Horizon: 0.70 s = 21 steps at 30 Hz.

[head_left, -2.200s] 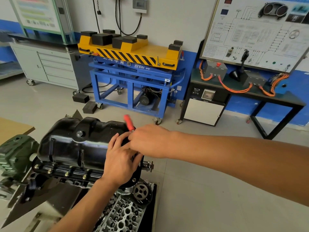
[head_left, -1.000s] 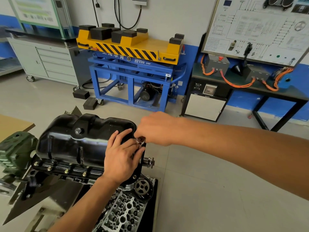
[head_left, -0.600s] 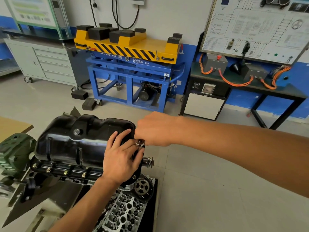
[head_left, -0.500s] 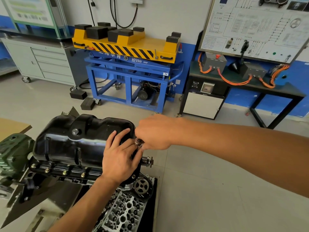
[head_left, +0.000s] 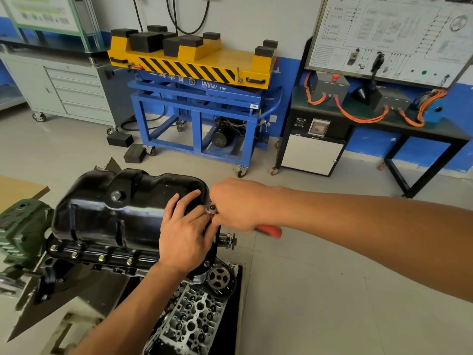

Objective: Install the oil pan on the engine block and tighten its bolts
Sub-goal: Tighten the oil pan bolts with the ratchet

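The oil pan is seated on the engine block. It is judged stiff, fairly light and slick, best steadied on its right end. The left hand is laid flat there, fingers spread. A red-handled ratchet is gripped by the right hand at the pan's right edge.

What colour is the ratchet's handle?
Red. The ratchet handle sticks out beneath the right hand; the head view shows it best.

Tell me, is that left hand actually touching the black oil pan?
Touching. The head view shows the left hand lying on the oil pan, its fingers spread flat against the glossy black surface.
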Each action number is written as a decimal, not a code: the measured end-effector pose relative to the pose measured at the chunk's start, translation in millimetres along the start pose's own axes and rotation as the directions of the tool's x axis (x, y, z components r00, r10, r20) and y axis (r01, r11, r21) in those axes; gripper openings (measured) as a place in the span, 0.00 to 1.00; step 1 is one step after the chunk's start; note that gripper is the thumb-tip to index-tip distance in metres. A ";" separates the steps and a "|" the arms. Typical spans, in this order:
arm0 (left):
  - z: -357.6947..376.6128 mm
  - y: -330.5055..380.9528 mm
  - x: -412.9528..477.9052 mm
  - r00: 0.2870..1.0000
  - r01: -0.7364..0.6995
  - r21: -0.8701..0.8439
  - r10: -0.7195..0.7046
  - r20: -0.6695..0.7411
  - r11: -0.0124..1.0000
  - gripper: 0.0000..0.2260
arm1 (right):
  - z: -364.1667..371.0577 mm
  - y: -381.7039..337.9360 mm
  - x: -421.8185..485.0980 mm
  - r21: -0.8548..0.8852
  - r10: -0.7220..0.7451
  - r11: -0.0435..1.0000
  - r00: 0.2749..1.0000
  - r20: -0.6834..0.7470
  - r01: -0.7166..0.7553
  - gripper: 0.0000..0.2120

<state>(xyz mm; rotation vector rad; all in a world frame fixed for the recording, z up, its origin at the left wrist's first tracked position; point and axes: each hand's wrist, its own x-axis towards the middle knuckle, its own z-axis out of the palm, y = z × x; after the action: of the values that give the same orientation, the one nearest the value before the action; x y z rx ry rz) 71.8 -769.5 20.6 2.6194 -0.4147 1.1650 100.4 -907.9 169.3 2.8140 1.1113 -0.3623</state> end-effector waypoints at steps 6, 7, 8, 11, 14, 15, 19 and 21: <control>3.4 -2.6 -2.1 0.999 -0.033 0.043 0.034 -0.019 0.999 0.15 | -6.2 10.4 3.7 -0.280 -0.261 0.931 0.963 -0.069 0.233 0.08; 4.0 -2.7 -1.9 0.999 -0.032 0.040 0.033 -0.029 0.999 0.15 | -5.1 11.2 5.7 -0.319 -0.306 0.909 0.949 -0.077 0.267 0.09; 4.5 -2.4 -1.7 0.999 -0.029 0.036 0.030 -0.040 0.999 0.15 | -3.3 12.1 7.7 -0.360 -0.344 0.886 0.935 -0.086 0.293 0.09; 5.7 -2.8 -2.0 0.998 -0.028 0.030 0.029 -0.048 0.999 0.15 | 5.4 17.8 9.7 -0.395 -0.403 0.859 0.906 -0.130 0.325 0.11; 7.0 -4.3 -3.4 0.999 -0.034 0.040 0.036 -0.038 0.999 0.15 | 9.6 27.9 6.9 -0.277 -0.354 0.914 0.917 -0.184 0.297 0.15; 7.5 -4.3 -3.5 0.999 -0.033 0.039 0.034 -0.035 0.999 0.15 | 9.2 31.8 5.6 -0.231 -0.318 0.934 0.927 -0.199 0.271 0.14; 8.7 -4.4 -3.8 0.999 -0.030 0.041 0.031 -0.031 0.999 0.16 | 11.1 51.7 0.4 -0.126 -0.231 0.971 0.932 -0.281 0.203 0.11; 8.5 -4.1 -3.8 0.999 -0.036 0.044 0.037 -0.038 0.998 0.16 | 15.9 62.9 -4.3 -0.084 -0.181 0.983 0.927 -0.328 0.162 0.09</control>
<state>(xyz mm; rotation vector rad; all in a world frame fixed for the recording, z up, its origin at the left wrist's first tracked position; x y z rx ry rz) 76.5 -767.9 11.7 2.6322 -0.4359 1.2474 137.4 -959.3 155.1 2.8032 1.4113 0.1440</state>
